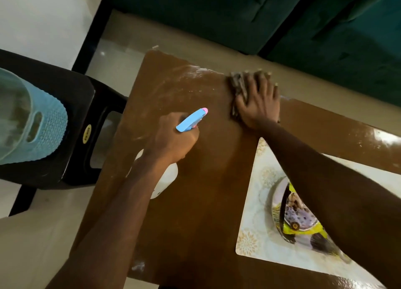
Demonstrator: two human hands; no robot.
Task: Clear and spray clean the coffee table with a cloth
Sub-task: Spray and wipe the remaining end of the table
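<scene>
I am laying the right hand (258, 102) flat, fingers spread and straight, on the crumpled grey-brown cloth (235, 84) at the far edge of the glossy brown wooden table (206, 202), in the upper middle of the frame. I am pressing with an open palm rather than gripping, because that puts more of the fabric against the wood. The left hand (173, 136) is curling tight round the neck of the white spray bottle with a blue trigger head and pink nozzle (192, 119), centre left, and the nozzle is pointing up and right toward the wet, whitish streaks (191, 80) lying just left of the cloth. I judge that I am holding the bottle just above the surface so I can mist and wipe without setting anything down. I am working the far corner while the cream floral placemat (260, 212) at the lower right is carrying a pale plate (276, 193) and a yellow and purple snack packet (297, 215), partly hidden under the right forearm, so I am judging the clearing as unfinished and that side as not yet wiped. At the left edge a light blue plastic basket (43, 123) is sitting on a black plastic chair (71, 93), probably there to take things off the table. A dark green sofa (238, 10) is filling the top of the frame.
</scene>
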